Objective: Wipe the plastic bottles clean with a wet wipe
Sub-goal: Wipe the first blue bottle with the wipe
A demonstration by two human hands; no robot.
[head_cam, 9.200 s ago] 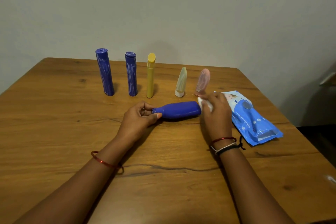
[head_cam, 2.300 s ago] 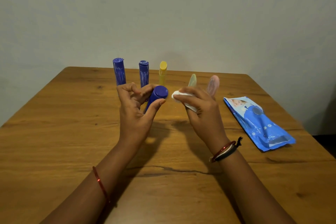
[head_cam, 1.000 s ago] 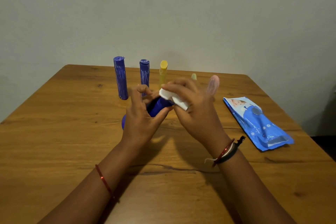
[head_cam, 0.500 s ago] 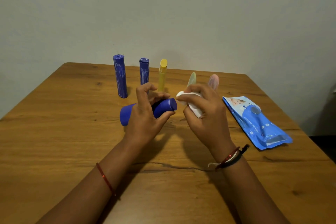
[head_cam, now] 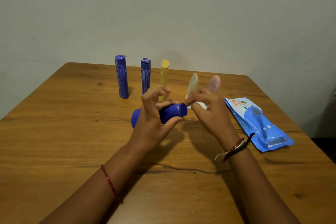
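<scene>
Up above the surface [head_cam: 54, 132], the left hand [head_cam: 152, 123] grips a blue bottle [head_cam: 171, 113] lying roughly sideways — thumb beneath it, fingers [head_cam: 156, 92] curled over the top, the capped end jutting out to the right past the thumb and the other end showing to the left of the palm. The right hand [head_cam: 209, 112] pinches a white wipe [head_cam: 199, 104] between thumb and bent fingers, and the wipe sits right at the bottle's cap end; whether they touch is hard to tell. Behind the hands stand two tall blue bottles [head_cam: 121, 76], a yellow bottle [head_cam: 163, 76], a pale green tube [head_cam: 192, 83] and a pink tube [head_cam: 214, 82] in a row. A blue pack of wipes [head_cam: 261, 125] lies flat to the right — well apart from the hands.
</scene>
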